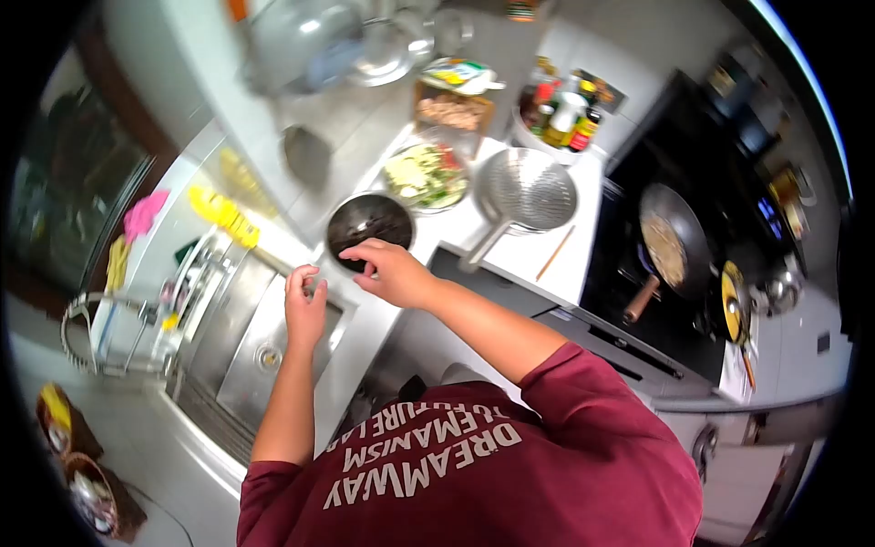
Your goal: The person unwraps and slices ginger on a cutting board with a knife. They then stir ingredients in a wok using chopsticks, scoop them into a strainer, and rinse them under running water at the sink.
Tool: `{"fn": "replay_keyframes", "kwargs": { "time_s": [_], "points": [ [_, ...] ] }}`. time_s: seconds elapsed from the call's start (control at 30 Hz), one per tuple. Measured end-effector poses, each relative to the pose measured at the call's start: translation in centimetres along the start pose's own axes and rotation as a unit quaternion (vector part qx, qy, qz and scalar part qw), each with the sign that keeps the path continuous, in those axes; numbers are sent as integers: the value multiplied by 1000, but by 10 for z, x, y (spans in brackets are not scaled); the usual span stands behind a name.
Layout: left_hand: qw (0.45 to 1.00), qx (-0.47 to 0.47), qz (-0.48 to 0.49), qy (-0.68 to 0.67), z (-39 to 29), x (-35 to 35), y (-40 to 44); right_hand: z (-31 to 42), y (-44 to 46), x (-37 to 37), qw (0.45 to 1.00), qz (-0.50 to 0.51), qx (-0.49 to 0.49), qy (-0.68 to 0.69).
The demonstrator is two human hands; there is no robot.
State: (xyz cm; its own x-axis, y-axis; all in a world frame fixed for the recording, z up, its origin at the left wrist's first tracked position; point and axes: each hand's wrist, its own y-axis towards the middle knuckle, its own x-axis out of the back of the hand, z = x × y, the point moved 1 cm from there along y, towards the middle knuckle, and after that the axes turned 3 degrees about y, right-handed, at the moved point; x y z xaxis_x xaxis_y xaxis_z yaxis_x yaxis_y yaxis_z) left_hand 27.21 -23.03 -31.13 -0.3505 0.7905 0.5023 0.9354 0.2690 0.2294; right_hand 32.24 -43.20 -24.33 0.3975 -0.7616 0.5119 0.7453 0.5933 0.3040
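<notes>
A round bowl with dark contents (pixel 365 221) stands on the white counter near the sink corner. My right hand (pixel 394 272) is over its near rim, fingers and thumb apart, with nothing visible between them. Whether the fingertips touch the rim, I cannot tell. To the left, my left hand (pixel 305 301) hovers near the sink's edge, fingers loosely bent and the thumb apart, holding nothing that I can see. Behind the bowl sits a plate of chopped vegetables (pixel 425 177). A metal strainer with a handle (pixel 533 191) lies to the right of them.
The steel sink (pixel 232 346) is at the left, with a yellow bottle (pixel 223 214) behind it. A wok with food (pixel 670 242) stands on the black stove (pixel 597 283) at the right. Chopsticks (pixel 556 253) lie on the counter; sauce bottles (pixel 570 118) stand at the back.
</notes>
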Motion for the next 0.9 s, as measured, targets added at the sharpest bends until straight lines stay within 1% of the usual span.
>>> {"fn": "replay_keyframes", "kwargs": {
  "time_s": [0.03, 0.07, 0.13, 0.17, 0.2, 0.23, 0.3, 0.33, 0.37, 0.43, 0.47, 0.57, 0.6, 0.63, 0.7, 0.73, 0.8, 0.87, 0.9],
  "points": [
    [999, -4, 22, -29, -26, -13, 7, 1, -7, 21, 1000, -17, 8, -22],
    [998, -34, 42, -42, -49, -33, 11, -3, -17, 41, 999, -44, -1, -4],
    [990, -94, 81, -68, -95, -75, 17, -11, -44, 88, 993, -103, -6, -48],
    [987, -128, 90, -46, -123, -96, 13, -19, -61, 111, 989, -129, -8, -68],
    [978, -178, 105, -39, -139, -121, 12, -29, -79, 129, 978, -191, -30, -75],
    [967, -225, 118, -32, -156, -144, 10, -29, -101, 150, 968, -224, -104, -32],
    [946, -284, 156, -23, -194, -190, -2, -50, -139, 181, 931, -306, -191, -61],
    [932, -311, 180, -40, -208, -213, -6, -56, -157, 193, 910, -334, -230, -86],
    [919, -335, 202, -55, -219, -235, -11, -69, -171, 199, 897, -340, -267, -98],
    [915, -304, 259, -59, -233, -271, -19, -92, -193, 203, 869, -343, -337, -119],
    [909, -321, 262, -46, -224, -292, -20, -98, -200, 204, 861, -304, -400, -85],
    [919, -165, 359, -8, -178, -327, -27, -157, -218, 176, 823, -340, -421, -174],
    [918, -148, 367, -2, -166, -328, -31, -169, -222, 173, 829, -281, -454, -169],
    [915, -145, 376, -5, -156, -328, -35, -184, -223, 166, 814, -282, -453, -229],
    [907, -143, 395, -15, -138, -328, -38, -213, -226, 165, 789, -194, -477, -336],
    [901, -108, 419, -4, -142, -323, -38, -223, -226, 168, 786, -156, -458, -385],
    [895, -111, 431, -16, -128, -326, -38, -239, -225, 174, 779, -91, -410, -466],
    [891, -110, 439, -40, -114, -332, -41, -255, -221, 179, 739, 0, -398, -544],
    [890, -94, 444, -49, -112, -330, -43, -260, -220, 180, 716, 47, -388, -578]
  ]
}}
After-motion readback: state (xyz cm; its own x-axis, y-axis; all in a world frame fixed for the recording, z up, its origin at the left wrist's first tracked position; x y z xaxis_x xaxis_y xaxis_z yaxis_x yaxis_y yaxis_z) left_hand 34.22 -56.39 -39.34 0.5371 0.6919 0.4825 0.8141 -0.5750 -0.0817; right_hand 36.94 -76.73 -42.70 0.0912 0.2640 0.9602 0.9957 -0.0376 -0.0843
